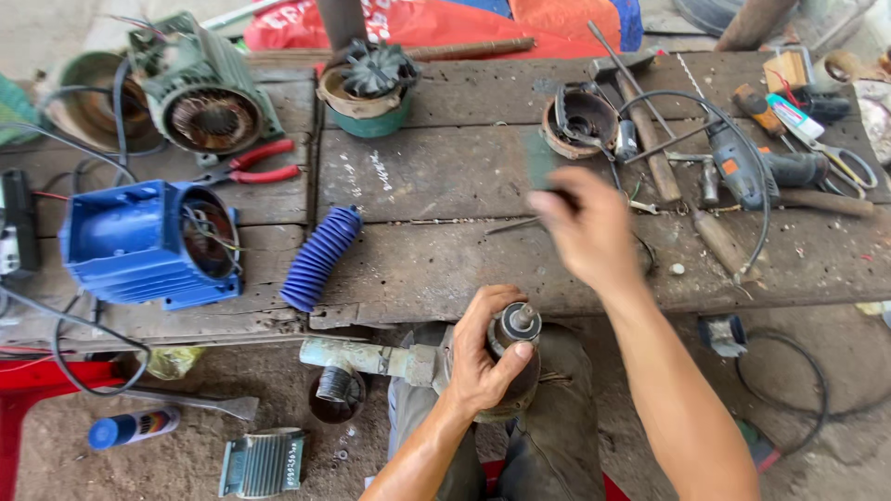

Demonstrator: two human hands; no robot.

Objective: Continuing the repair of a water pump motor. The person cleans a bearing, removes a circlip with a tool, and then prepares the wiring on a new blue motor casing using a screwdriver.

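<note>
Gripping a motor rotor [513, 348] upright on the lap, the left hand [483, 357] wraps its fingers around the dark body with the thumb pressed near the top, so the short shaft end points up toward the camera and stays steady against the knees. The rotor sits at about six o'clock in the view, just below the near edge of the wooden bench [445, 186]. The right hand [585, 232] is raised over the bench at about one o'clock from the rotor, blurred with motion; its grip seems closed on a small dark-green piece, perhaps abrasive sheet, but the blur makes that uncertain.

A pale pipe fitting [367, 357] lies at nine o'clock from the rotor, touching or just beside the left hand. On the bench, a blue ribbed bellows [318, 258] lies at ten o'clock, a blue motor housing [148, 243] farther left with its windings facing the person, a green stator [206, 97] at the far left corner, red-handled pliers [255, 165] between them, and a power drill [756, 172] at two o'clock.
</note>
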